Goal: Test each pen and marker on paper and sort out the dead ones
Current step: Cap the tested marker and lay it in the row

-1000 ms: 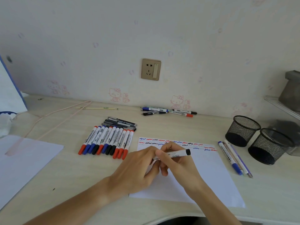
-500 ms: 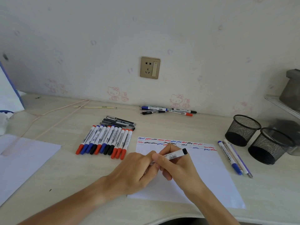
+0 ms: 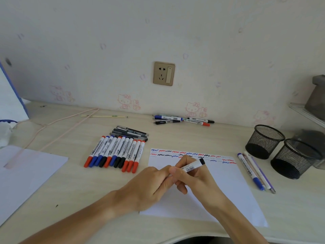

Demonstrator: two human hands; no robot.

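Head view, only view. Both hands sit at centre frame over the test paper [image 3: 228, 187]. Right hand [image 3: 197, 180] has fingers curled round a white marker [image 3: 192, 166]; its black end points to the upper right, barcode label facing up. Left hand [image 3: 151, 185] meets it from the left, fingers curled onto the marker's other end; that end is hidden, so cap or tip I cannot tell.

The paper carries rows of red, blue and black squiggles [image 3: 191, 154] along its top edge, just above the hands.

Left of the paper: row of markers [image 3: 114, 153] lying side by side with red, blue and black caps toward the lower left. A few dark pens [image 3: 131, 132] lie touching the top of that row.

Upper centre, against the wall: small group of pens [image 3: 182, 119], well apart from the rest.

Right of the paper: three pens [image 3: 255, 170] lying parallel. Just beyond them, right edge of frame, two black mesh cups [image 3: 281, 150], touching each other.

Lower left: second sheet [image 3: 26, 173] on the desk [image 3: 88, 191]. Wall socket [image 3: 164, 73] at top centre.
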